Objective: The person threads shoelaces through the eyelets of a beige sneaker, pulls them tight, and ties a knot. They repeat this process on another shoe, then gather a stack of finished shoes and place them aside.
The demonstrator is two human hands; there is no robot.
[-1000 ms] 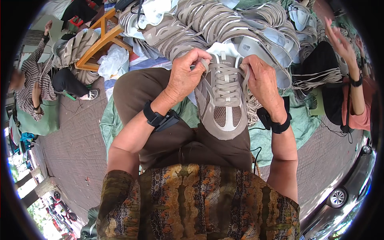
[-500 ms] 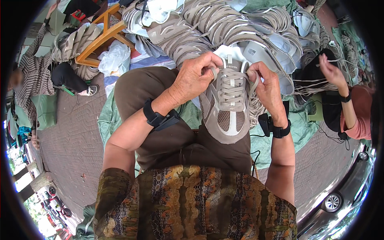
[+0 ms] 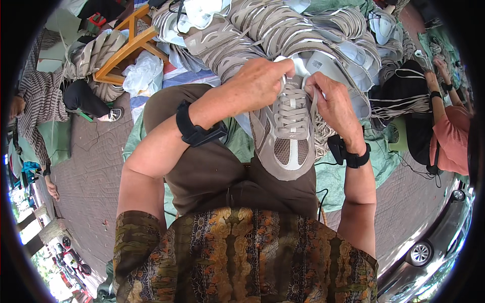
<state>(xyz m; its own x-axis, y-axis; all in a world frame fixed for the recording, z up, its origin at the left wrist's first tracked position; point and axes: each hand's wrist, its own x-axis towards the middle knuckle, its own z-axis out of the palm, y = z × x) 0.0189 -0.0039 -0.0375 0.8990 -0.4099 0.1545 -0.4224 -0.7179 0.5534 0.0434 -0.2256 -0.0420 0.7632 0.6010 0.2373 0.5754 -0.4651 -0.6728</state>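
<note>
A grey-beige shoe upper (image 3: 287,156) with a mesh toe rests over my lap, its toe toward me and its white-lined collar away from me. A flat pale shoelace (image 3: 293,113) crosses its front in several rows. My left hand (image 3: 257,86) reaches across with its fingers closed at the upper's top edge, beside the tongue. Those fingers hide just what they pinch there. At the opposite side of the collar my right hand (image 3: 332,103) is closed in a pinch on a strand of the lace, which hangs down along the upper's right side.
Beyond my knees lies a large pile of similar shoe uppers (image 3: 298,30). A wooden stool frame (image 3: 126,50) and a white plastic bag (image 3: 144,73) are at the far left. Co-workers sit on both sides, one in a striped top (image 3: 40,111), one in a pink top (image 3: 449,136).
My left hand has moved farther away and right, from a lace loop at the upper's left side to its top edge. My right hand has shifted slightly left, still pinching lace.
</note>
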